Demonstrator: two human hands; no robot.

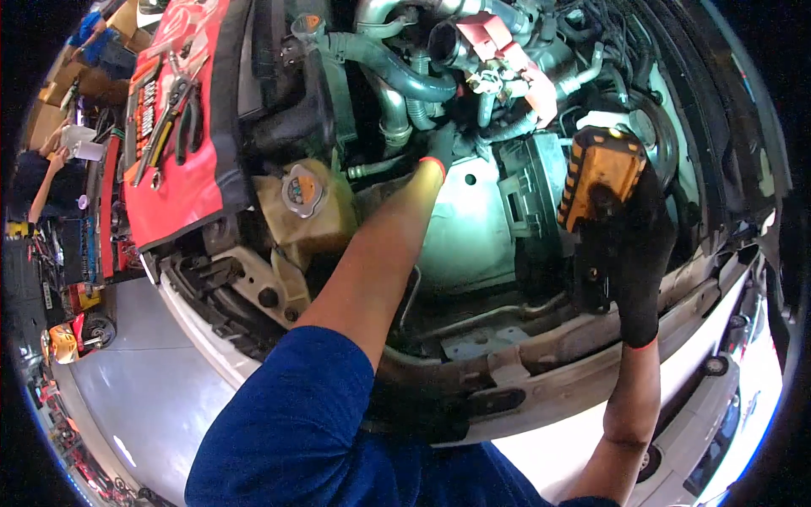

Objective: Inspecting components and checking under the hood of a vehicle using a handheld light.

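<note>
My right hand (pixel 646 241), in a black glove with a red cuff, grips an orange and black work light (pixel 604 169) above the right side of an open engine bay. Bright light falls on a pale metal panel (pixel 469 228) in the middle of the bay. My left hand (pixel 445 144), gloved the same way, reaches down among dark hoses and metal pipes beyond that panel. Its fingers are lost in shadow, so what they touch is hidden. Close by are a curved black hose (pixel 397 72) and a faded red part (pixel 507 59).
An expansion tank (pixel 308 203) with a round cap stands left of my left forearm. On a red fender cover (pixel 182 190) lie pliers (pixel 187 127) and a socket set (pixel 145 110). Another person's arm (pixel 46 182) shows at far left. Parked cars (pixel 701 422) stand at right.
</note>
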